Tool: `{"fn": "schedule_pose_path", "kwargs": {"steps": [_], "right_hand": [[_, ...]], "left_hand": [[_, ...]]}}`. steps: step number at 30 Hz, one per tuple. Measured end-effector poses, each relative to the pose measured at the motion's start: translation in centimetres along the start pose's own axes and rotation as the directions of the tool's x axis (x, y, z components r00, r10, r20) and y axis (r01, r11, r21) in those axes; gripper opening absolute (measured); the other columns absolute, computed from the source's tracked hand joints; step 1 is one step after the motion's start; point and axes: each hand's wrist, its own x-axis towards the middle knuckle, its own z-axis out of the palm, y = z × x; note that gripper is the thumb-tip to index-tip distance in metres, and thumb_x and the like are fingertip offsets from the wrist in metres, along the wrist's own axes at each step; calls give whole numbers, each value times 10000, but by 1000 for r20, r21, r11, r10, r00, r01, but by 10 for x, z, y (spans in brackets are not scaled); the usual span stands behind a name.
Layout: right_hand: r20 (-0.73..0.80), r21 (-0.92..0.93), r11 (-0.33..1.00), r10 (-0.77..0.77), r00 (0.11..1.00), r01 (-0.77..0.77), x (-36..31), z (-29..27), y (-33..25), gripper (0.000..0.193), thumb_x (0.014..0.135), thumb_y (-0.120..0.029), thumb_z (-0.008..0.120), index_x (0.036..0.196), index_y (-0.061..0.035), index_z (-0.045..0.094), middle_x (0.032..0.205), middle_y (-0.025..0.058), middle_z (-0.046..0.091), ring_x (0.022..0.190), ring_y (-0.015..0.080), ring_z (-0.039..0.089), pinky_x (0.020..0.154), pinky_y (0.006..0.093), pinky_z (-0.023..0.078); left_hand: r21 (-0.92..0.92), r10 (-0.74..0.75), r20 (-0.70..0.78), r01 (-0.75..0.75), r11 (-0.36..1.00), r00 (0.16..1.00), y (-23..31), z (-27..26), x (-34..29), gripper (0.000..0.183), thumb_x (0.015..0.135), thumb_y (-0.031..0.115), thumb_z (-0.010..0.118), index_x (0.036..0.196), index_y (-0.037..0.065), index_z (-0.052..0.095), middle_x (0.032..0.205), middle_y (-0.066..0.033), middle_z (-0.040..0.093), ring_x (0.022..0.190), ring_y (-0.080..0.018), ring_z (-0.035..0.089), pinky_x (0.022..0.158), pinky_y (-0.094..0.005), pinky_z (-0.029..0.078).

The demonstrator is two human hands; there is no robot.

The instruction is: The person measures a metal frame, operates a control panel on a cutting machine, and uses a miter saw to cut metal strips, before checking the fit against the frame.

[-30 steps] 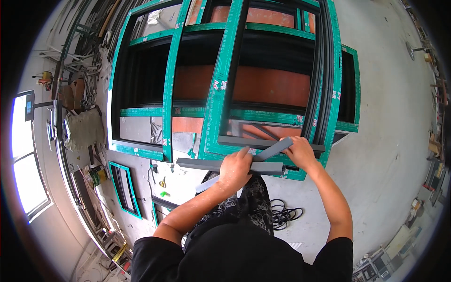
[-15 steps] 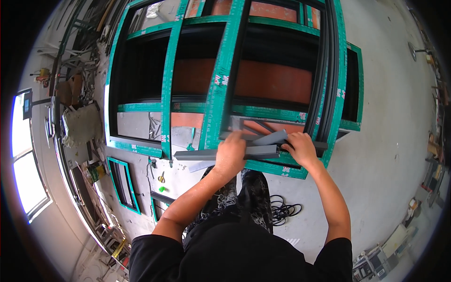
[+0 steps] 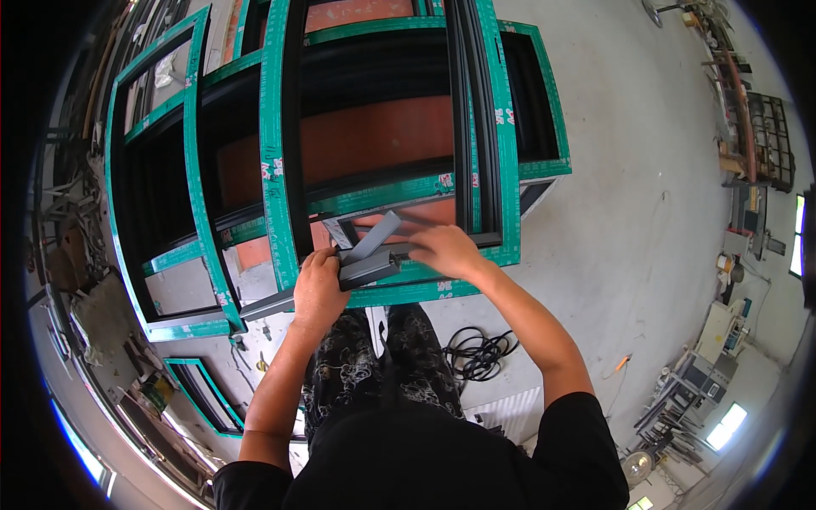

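A grey metal profile bar (image 3: 367,271) lies slantwise across the near edge of a large window frame wrapped in green film (image 3: 272,153). My left hand (image 3: 320,289) is closed round the bar close to its right end. A short flat grey strip (image 3: 376,235) sticks up at an angle just beyond the bar, beside my left fingers. My right hand (image 3: 446,252) hovers over the frame's near rail, right of the bar's end; its fingertips are smeared by motion, and whether they hold anything is unclear.
Another green-filmed frame (image 3: 557,127) lies beneath at the right. Coiled black cable (image 3: 478,353) rests on the floor near my legs. A small green-edged frame (image 3: 204,395) lies at the lower left. Metal stock lines the left wall; equipment (image 3: 701,365) stands along the right.
The view has swung, so the frames sit farther left. My left hand now grips nearer the bar's right end. My right hand has come away from the short strip.
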Motion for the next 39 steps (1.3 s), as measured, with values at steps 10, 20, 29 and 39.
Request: {"fn": "schedule_pose_path", "kwargs": {"steps": [10, 20, 29, 39], "right_hand": [[181, 245, 969, -28, 983, -17, 12, -7, 24, 299, 924, -217, 574, 1150, -40, 658, 1085, 163, 674, 1013, 343, 628, 905, 405, 483], [523, 151, 984, 2, 853, -95, 41, -31, 21, 250, 843, -163, 682, 1015, 18, 683, 943, 193, 679, 861, 302, 645, 805, 378, 496], [326, -16, 999, -36, 945, 43, 21, -32, 2, 262, 814, -215, 736, 1015, -49, 706, 930, 188, 659, 917, 346, 628, 815, 435, 490], [-92, -527, 829, -274, 957, 186, -24, 10, -28, 1022, 549, -241, 878, 1412, -14, 381, 1104, 126, 526, 1026, 311, 524, 905, 432, 418]], "left_hand": [[-1, 0, 42, 0, 1000, 999, -3, -5, 7, 375, 618, 22, 703, 985, -23, 642, 1180, -135, 592, 1132, -346, 527, 964, -396, 459], [33, 114, 42, -115, 993, 993, -8, 3, -12, 297, 589, 22, 703, 875, 7, 624, 1361, -210, 481, 1295, -387, 424, 1028, -434, 417], [85, 119, 39, -122, 989, 992, -10, 12, -26, 350, 593, 67, 742, 912, 48, 599, 1422, -211, 413, 1355, -375, 363, 984, -471, 414], [-221, -22, -39, 13, 975, 999, -10, -20, -33, 394, 610, 11, 705, 991, 37, 608, 1004, -141, 584, 914, -382, 587, 780, -446, 502]]}}
